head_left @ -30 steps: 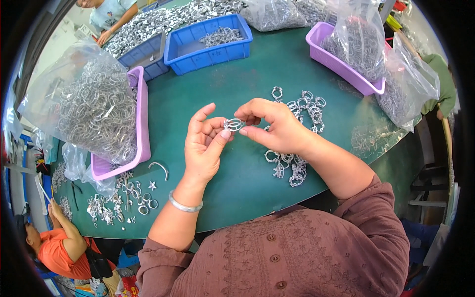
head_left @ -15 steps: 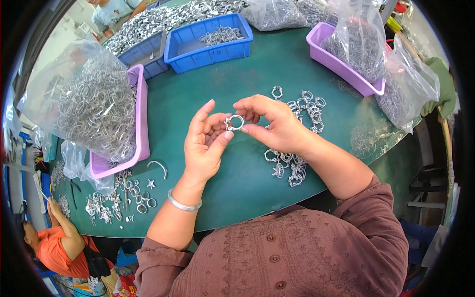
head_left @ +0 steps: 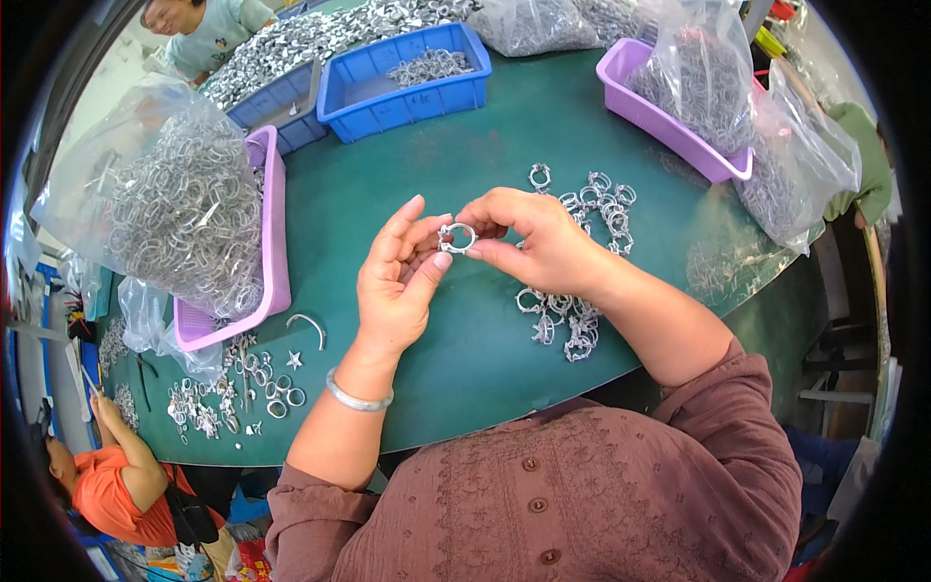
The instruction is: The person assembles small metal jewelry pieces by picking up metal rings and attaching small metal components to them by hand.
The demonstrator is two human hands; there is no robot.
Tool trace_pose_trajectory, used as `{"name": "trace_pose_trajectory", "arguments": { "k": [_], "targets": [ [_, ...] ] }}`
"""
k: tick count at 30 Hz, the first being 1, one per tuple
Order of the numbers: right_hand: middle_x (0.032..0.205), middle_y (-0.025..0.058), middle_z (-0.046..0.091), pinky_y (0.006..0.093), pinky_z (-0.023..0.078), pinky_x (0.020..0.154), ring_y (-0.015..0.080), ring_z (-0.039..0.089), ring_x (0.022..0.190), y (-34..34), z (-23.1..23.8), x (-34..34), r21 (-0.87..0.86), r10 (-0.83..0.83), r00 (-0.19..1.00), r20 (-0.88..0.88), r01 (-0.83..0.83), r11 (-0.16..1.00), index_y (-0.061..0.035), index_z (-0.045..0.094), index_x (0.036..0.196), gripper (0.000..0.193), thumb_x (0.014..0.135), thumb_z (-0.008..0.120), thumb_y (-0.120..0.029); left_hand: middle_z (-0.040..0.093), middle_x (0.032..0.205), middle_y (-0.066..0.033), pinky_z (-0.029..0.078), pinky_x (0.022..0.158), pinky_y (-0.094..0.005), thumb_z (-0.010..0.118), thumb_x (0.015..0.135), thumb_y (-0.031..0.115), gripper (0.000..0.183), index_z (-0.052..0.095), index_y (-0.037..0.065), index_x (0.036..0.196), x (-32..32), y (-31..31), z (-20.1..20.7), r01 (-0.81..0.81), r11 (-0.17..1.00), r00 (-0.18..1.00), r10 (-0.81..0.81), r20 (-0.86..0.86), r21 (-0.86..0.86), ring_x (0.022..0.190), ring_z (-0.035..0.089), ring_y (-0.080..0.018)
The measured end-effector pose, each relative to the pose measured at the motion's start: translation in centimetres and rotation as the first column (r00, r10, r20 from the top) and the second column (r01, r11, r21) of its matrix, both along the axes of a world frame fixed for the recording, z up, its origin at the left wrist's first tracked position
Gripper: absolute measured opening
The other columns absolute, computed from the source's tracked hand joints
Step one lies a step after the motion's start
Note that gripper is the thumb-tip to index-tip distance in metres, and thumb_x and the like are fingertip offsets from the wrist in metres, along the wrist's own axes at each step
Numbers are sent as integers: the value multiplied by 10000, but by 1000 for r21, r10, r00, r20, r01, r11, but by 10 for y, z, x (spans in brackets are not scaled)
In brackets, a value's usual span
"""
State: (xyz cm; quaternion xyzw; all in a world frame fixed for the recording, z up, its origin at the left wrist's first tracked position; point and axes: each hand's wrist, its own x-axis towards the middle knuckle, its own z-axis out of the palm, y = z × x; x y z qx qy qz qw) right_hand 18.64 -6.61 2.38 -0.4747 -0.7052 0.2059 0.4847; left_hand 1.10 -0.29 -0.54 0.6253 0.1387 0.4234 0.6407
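A silvery ring (head_left: 445, 239) with a decorated side is held up over the green table between my two hands. My left hand (head_left: 400, 281) pinches its decorated left side between thumb and fingers. My right hand (head_left: 538, 242) is closed at the ring's right side, thumb and index fingertips against the band. A pale bangle sits on my left wrist. Past my right hand lies a loose pile of similar silvery rings (head_left: 609, 206), with more of them (head_left: 580, 335) under my right forearm.
Left stands a lilac basket (head_left: 276, 242) with a bag of metal rings; another lilac basket (head_left: 669, 131) is far right. A blue bin (head_left: 402, 109) stands at the back. Small metal pieces (head_left: 199, 407) lie near left. Two other people are at the left.
My hands and the ring stay almost where they were, still pinched together. The view has shifted slightly. The person at the far upper left shows more.
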Motion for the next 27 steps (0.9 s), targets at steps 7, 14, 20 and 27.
{"name": "trace_pose_trajectory", "arguments": {
  "k": [7,14,20,27],
  "targets": [
    [805,67,600,254,474,619,136,589,699,-1,-1,0,-21,3,1000,-17,-3,1000,-3,571,938,208,746,653,-12,536,1146,-127,441,884,-302,524,827,-61,496,361,25,1287,0,-1,-1,5,1000,1000,-5,6,13,1030,539,-188],
    [801,69,600,254,475,617,136,589,693,-1,1,-3,-17,1,999,-45,-1,1000,0,572,928,206,740,656,-10,558,1095,-103,449,853,-275,533,833,-31,387,456,3,1212,-1,-3,1,-54,998,997,55,-51,9,993,544,-162],
    [809,71,599,255,477,628,139,586,703,-2,0,-1,-11,-2,1000,1,2,1000,1,571,931,224,723,652,13,591,865,-45,444,614,-207,519,880,121,242,523,8,1094,-5,0,10,-20,993,974,-7,-225,-118,725,545,-87],
    [812,79,592,266,477,649,152,583,722,-2,0,-3,-47,23,998,-52,-25,999,7,545,980,272,725,639,21,591,851,-53,457,614,-206,537,867,92,170,524,16,1018,-1,-1,5,-23,976,990,-7,-138,-218,716,559,-98]
  ]
}}
